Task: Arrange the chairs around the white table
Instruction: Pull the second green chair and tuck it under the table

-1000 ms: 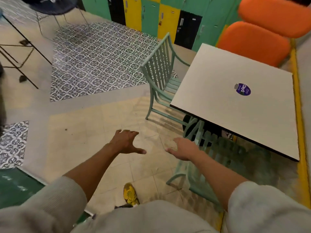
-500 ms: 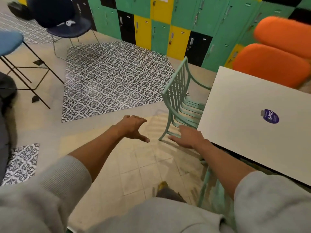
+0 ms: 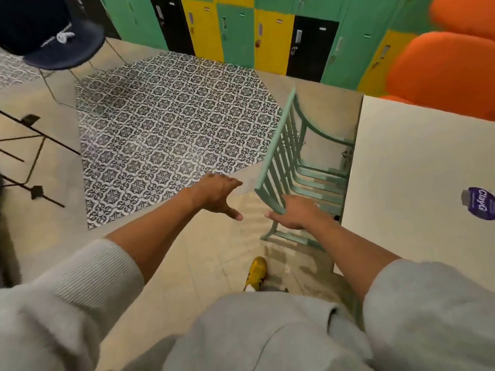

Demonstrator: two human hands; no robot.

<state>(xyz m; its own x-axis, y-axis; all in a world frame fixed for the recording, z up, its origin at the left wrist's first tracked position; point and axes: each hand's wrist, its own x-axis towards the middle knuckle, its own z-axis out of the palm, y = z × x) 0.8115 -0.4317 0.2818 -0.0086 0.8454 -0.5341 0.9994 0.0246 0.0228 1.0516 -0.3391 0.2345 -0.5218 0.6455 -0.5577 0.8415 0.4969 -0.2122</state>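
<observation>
A mint-green slatted chair (image 3: 285, 153) stands at the left side of the white table (image 3: 417, 170), its seat pushed partly under the tabletop and its back toward the patterned floor. My right hand (image 3: 297, 212) lies on the near corner of the chair's backrest. Its thumb sticks out to the left and its fingers are hidden behind the hand. My left hand (image 3: 218, 195) hovers with fingers spread over the floor, a little left of the chair and not touching it.
Orange padded seats (image 3: 442, 70) sit beyond the table. Green, yellow and black lockers (image 3: 235, 30) line the far wall. A dark blue chair (image 3: 53, 36) and black stool legs (image 3: 32, 145) stand at the left. My yellow shoe (image 3: 257, 274) is near the chair's leg.
I have stepped away from the near chair toward the one at the table's left side. Both hands reached forward, and my right hand came to rest on its backrest corner.
</observation>
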